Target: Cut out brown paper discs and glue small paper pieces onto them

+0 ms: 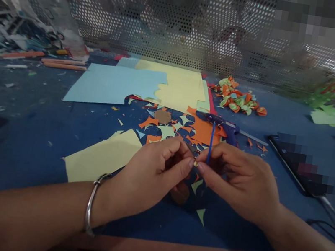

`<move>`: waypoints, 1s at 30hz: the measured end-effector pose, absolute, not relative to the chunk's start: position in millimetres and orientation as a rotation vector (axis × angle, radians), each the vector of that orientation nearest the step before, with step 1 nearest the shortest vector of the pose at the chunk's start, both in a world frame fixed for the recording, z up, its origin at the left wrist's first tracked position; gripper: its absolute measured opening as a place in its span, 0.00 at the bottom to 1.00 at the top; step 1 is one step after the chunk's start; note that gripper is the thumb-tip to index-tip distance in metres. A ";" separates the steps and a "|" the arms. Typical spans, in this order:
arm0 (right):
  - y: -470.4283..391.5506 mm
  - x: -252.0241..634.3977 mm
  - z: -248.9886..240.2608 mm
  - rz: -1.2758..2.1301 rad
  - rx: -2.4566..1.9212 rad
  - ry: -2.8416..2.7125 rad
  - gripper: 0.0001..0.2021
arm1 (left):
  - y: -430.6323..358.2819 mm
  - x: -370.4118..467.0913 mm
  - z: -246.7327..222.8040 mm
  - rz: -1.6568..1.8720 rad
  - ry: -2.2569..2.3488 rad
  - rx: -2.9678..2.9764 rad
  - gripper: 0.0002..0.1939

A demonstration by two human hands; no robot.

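Both hands meet over the near middle of the blue table. My left hand (161,162), with a silver bangle at its wrist, pinches a tiny pale yellow piece (196,163) between thumb and index finger. My right hand (236,174) closes its fingertips on the same piece from the other side. A thin blue stick (211,143) stands upright at the right fingers; how it is held is partly hidden. Behind the fingers lie orange and pale green paper scraps (166,132), a round brown disc (163,116) and an orange sheet (206,131).
Blue (113,85) and yellow sheets (181,87) lie at the back, another yellow sheet (103,158) at left. A glue gun (223,123), curled paper pieces (238,98) and a phone (301,165) are right. A bottle (60,15) stands back left before a perforated metal screen (183,26).
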State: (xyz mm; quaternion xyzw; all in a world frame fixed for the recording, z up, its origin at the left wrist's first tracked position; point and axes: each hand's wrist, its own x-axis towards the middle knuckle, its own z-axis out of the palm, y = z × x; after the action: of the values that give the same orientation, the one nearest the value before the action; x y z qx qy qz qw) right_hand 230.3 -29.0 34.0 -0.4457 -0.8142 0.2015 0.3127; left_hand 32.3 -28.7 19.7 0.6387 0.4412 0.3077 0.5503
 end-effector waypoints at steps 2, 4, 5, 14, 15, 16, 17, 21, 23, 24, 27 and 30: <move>-28.6 229.1 34.2 0.520 -1.176 -2.157 0.08 | -29.0 32.4 19.9 0.729 1.040 1.508 0.10; -28.3 228.0 34.1 0.514 -1.177 -2.164 0.08 | -29.3 32.6 19.5 0.733 1.028 1.503 0.10; -28.2 227.6 33.8 0.513 -1.177 -2.162 0.08 | -29.3 32.7 19.1 0.741 1.023 1.502 0.10; -28.2 226.4 30.5 0.543 -1.210 -2.094 0.08 | -28.3 33.0 16.8 0.787 1.037 1.563 0.09; -28.2 226.4 30.5 0.546 -1.214 -2.091 0.08 | -28.5 32.9 16.7 0.787 1.035 1.562 0.09; -28.3 226.5 30.5 0.550 -1.210 -2.090 0.08 | -28.7 32.7 16.6 0.787 1.031 1.558 0.09; -28.5 226.6 30.5 0.557 -1.203 -2.092 0.08 | -28.9 32.5 16.4 0.789 1.029 1.548 0.09; -29.6 227.8 30.2 0.605 -1.194 -2.055 0.06 | -26.6 32.3 14.0 0.817 1.012 1.436 0.10; -29.6 229.6 29.3 0.618 -1.221 -1.997 0.05 | -23.4 32.7 12.7 0.819 0.954 1.280 0.09; -29.5 230.8 28.6 0.616 -1.237 -1.974 0.04 | -21.5 32.9 12.4 0.819 0.921 1.183 0.09; -29.0 235.1 26.1 0.588 -1.275 -1.945 0.05 | -16.6 33.1 13.1 0.835 0.862 0.929 0.09; -29.2 238.2 24.4 0.587 -1.286 -1.947 0.06 | -14.6 32.4 14.3 0.853 0.830 0.833 0.09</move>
State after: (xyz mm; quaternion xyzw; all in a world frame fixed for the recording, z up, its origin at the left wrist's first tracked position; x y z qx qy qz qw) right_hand 238.2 -29.2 24.4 -0.4987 -0.7551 0.2275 0.3595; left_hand 32.4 -14.6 14.3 0.3806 0.3796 0.3901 0.7476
